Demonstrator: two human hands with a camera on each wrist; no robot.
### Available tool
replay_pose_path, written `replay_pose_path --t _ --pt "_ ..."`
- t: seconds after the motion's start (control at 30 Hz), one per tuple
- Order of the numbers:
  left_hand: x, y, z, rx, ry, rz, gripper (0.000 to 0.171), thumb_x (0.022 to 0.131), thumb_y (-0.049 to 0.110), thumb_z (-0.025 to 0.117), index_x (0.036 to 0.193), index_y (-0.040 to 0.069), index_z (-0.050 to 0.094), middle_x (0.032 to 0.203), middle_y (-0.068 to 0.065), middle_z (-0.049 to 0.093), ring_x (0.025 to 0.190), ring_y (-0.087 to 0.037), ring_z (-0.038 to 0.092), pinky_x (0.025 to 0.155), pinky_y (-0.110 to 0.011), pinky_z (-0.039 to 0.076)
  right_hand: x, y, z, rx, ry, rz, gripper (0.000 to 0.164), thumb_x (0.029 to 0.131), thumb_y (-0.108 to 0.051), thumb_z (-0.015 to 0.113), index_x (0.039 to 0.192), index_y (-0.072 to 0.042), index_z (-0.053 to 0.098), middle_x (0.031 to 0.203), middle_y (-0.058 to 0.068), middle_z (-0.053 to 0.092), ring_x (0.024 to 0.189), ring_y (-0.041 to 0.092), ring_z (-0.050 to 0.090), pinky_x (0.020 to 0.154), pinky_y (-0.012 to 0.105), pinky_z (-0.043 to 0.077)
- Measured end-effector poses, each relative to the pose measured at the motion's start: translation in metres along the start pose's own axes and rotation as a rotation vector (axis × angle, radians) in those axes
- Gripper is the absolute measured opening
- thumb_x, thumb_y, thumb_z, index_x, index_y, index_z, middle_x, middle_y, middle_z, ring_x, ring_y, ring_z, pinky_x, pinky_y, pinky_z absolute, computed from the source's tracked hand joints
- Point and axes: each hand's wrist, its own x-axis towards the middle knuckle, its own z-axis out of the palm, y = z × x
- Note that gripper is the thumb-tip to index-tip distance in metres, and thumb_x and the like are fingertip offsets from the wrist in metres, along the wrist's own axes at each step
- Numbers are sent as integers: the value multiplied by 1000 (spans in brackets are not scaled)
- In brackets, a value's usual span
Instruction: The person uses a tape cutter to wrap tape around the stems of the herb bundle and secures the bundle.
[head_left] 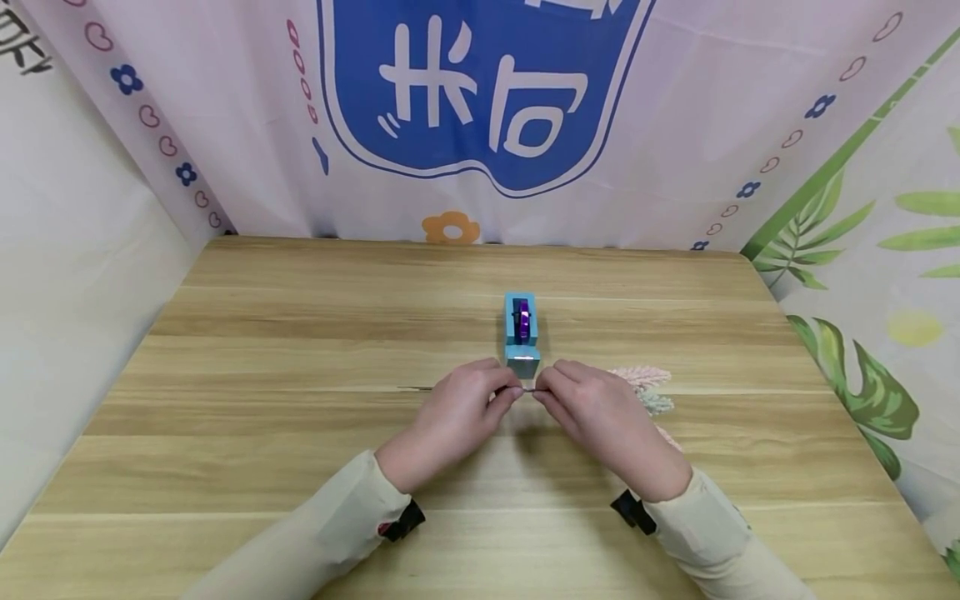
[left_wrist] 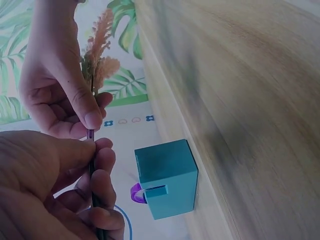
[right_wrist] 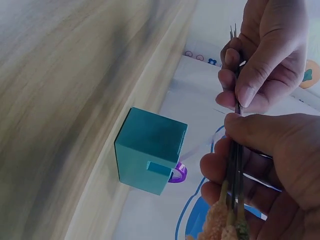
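Note:
Both hands hold a thin bundle of artificial flower stems [right_wrist: 235,160] crosswise over the table. My left hand [head_left: 461,408] pinches the stems between thumb and fingers, with the bare ends [head_left: 414,388] sticking out to the left. Close beside it, my right hand [head_left: 603,417] pinches the same bundle. Fluffy pink [head_left: 641,377] and grey-green flower heads [head_left: 656,403] show past the right hand, partly hidden by it. A narrow purplish band [left_wrist: 90,134] shows on the stems between the thumbs. Just beyond the fingertips stands a teal tape dispenser [head_left: 522,360] carrying a purple tape roll [head_left: 524,318].
The wood-grain table [head_left: 300,333] extends around the hands. A printed curtain [head_left: 262,167] hangs along its back edge, with leaf-patterned cloth [head_left: 847,358] at the right and pale cloth [head_left: 90,250] at the left. Dark wrist straps [head_left: 405,521] sit at both sleeves.

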Motion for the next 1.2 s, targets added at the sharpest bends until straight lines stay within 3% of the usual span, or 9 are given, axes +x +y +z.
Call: replay_pose_path --t 0.2,0.43,0.7,1.2 --pt "0 0 1 14 29 -2 8 99 13 72 98 10 79 90 1 72 76 -10 56 69 -26 48 0 -1 -1 10 -4 29 8 94 -18 79 97 -12 75 85 -3 68 68 6 59 59 23 54" --pt "0 -2 3 17 38 -5 5 97 12 74 98 11 79 87 2 70 74 -10 54 67 -24 46 1 -1 -2 3 -22 18 4 96 -16 77 96 -13 79 88 -4 73 81 9 65 69 25 59" --pt "0 -1 3 24 26 -24 5 99 15 73 99 13 77 85 2 68 71 -9 53 64 -24 45 3 -2 -2 -36 -11 12 5 94 -17 79 93 -14 76 86 -5 71 78 8 64 68 25 58" --pt "3 3 6 35 56 -13 11 101 15 70 103 9 79 94 -2 74 73 -9 57 65 -25 47 1 0 2 8 5 57 7 96 -16 77 96 -11 72 86 -3 71 73 8 64 64 26 57"
